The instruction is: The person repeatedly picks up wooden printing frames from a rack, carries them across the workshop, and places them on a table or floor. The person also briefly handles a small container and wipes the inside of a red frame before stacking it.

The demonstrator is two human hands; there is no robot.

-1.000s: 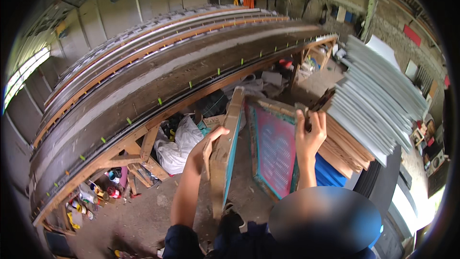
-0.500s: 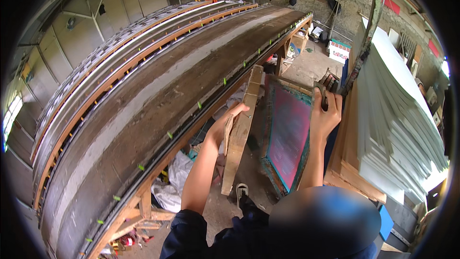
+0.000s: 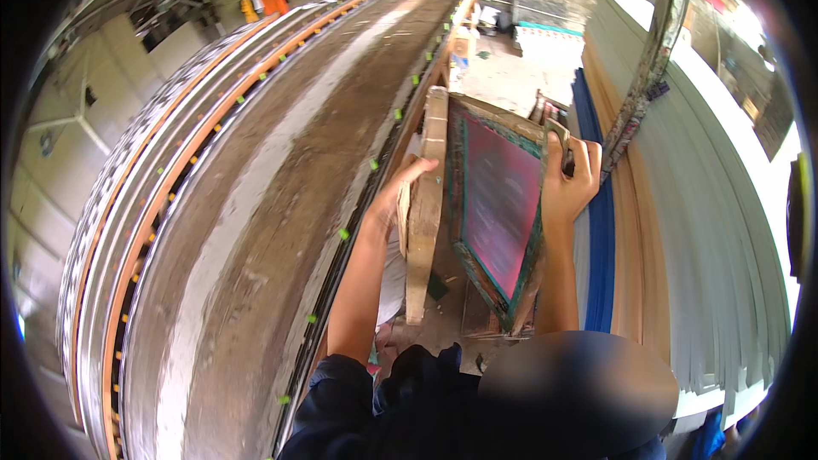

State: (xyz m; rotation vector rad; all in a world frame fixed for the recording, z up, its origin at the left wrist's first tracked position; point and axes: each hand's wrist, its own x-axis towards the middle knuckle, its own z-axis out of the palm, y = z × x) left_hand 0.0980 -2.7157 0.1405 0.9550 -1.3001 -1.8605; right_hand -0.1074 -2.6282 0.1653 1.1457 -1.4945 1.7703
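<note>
My left hand (image 3: pixel 399 194) is closed around a wooden frame (image 3: pixel 427 221) seen nearly edge-on, its thumb lying over the pale timber. Its far side is hidden from me. To the right of it a printing screen (image 3: pixel 501 196) hangs tilted, with a pink-purple mesh and teal-stained wooden edges. My right hand (image 3: pixel 573 181) grips the screen by its upper right edge, fingers curled round a wooden piece there. The two frames are close together in front of my body.
A long brown printing table (image 3: pixel 341 102) with green clips (image 3: pixel 373 165) along its edge runs away on my left. On the right, large pale sheets (image 3: pixel 707 221) stand on edge beside blue and tan boards (image 3: pixel 601 247). A paint-marked post (image 3: pixel 652 77) rises close to them.
My view has turned and moved forward along the table. Both frames travel with me, still in my hands, and the stacked sheets now stand nearer on the right.
</note>
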